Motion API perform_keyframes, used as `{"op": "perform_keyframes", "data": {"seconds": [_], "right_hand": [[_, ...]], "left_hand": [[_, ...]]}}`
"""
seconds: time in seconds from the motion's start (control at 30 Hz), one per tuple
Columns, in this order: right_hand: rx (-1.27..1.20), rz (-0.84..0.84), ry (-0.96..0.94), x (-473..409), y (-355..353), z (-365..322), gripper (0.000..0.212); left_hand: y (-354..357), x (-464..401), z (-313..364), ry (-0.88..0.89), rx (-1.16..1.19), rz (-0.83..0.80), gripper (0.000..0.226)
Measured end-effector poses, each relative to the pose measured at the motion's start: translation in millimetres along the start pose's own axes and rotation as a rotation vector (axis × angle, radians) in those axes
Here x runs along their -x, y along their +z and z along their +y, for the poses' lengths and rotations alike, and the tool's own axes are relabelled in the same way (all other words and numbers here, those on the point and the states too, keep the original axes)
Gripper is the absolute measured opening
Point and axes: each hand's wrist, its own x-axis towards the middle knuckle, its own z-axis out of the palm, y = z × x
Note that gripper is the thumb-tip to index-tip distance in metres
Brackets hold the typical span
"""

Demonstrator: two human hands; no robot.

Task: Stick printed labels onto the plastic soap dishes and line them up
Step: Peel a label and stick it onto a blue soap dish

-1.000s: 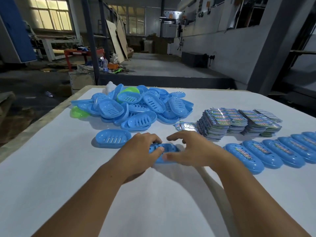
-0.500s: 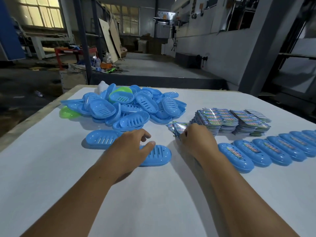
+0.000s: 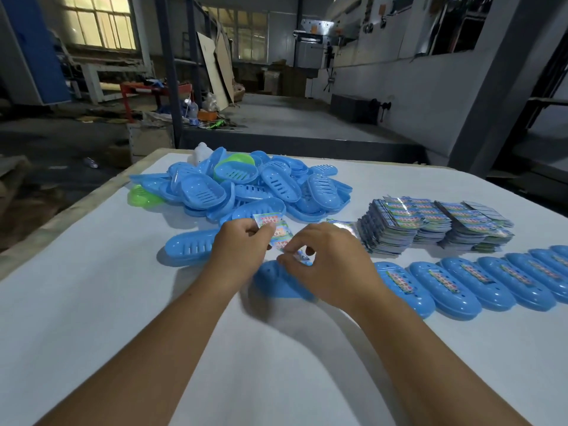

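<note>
Since half a second ago, we have lifted both hands off the table and brought them together over the work; our right hand has left the loose labels.

Left to right:
- White table (image 3: 92, 318), bearing everything below.
- Green soap dish (image 3: 142, 195), at the heap's left edge.
- Heap of blue soap dishes (image 3: 246, 186), unlabelled, at the far side.
- Single blue soap dish (image 3: 187, 249), slotted, just left of our hands.
- Left hand (image 3: 238, 252), fingers curled, pinching a sheet of printed labels (image 3: 270, 227) at its top.
- Blue soap dish (image 3: 276, 282) beneath our hands, partly hidden.
- Right hand (image 3: 327, 265), thumb and forefinger pinching the sheet's lower end.
- Stacks of label sheets (image 3: 430, 224), near the right hand.
- Row of labelled soap dishes (image 3: 479, 282), side by side, running to the right edge.
</note>
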Motion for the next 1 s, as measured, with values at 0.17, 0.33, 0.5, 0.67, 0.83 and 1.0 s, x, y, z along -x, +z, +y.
{"op": "perform_keyframes", "data": {"seconds": [0.17, 0.33, 0.5, 0.67, 0.83, 1.0], "right_hand": [[-0.25, 0.036, 0.022, 1, 2, 0, 0.029], [-0.716, 0.193, 0.462, -10, -2, 13, 0.028], [-0.877, 0.121, 0.534, -11, -3, 19, 0.033], [-0.869, 0.134, 0.56, -12, -4, 21, 0.031], [-0.846, 0.133, 0.553, -12, -4, 20, 0.024], [-0.361, 0.168, 0.35, -9, 3, 24, 0.01]], "left_hand": [[-1, 5, 6, 0.044, 0.127, -0.079, 0.035], [1, 15, 5, 0.083, 0.128, -0.225, 0.023], [-1, 10, 4, 0.094, 0.126, -0.217, 0.023], [-7, 3, 4, 0.081, 0.109, -0.112, 0.032], [-8, 2, 5, 0.092, 0.096, -0.119, 0.024], [-5, 6, 4, 0.101, 0.131, -0.13, 0.021]]}}
